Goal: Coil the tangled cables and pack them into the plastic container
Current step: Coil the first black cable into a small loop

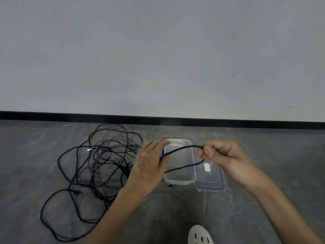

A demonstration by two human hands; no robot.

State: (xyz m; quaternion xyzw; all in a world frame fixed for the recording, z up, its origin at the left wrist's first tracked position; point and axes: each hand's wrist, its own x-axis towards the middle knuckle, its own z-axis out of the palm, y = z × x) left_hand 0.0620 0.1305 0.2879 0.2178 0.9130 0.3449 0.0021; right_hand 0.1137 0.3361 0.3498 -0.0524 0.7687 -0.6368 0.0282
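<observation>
The tangled cables (77,175), black ones and some grey ones, lie in a loose heap on the grey floor (28,155), to the left of the plastic container (177,181). The container is clear, stands open on the floor and is near the black skirting (228,124) at the foot of the pale wall (158,50). Its lid (211,184) lies flat on the floor, just beside the container on the right side.

Both hands are above the container. The right hand (223,155) has its fingers curled, and the thumb and forefinger pinch the bend of one black cable (181,149). From this bend two strands go to the left, over the open container, and reach the left hand (149,159). The upper strand ends at the thumb side of that hand, and the lower strand passes behind it.

The left hand is seen from its back, over the left edge of the container. Its fingers are rather stretched and blurred, so I cannot tell if they hold the strands or only touch them. A small blue part (163,151) shows just beside this hand; it is too blurred to name.

At the bottom edge a white shoe (199,235) with holes stands on the floor.
</observation>
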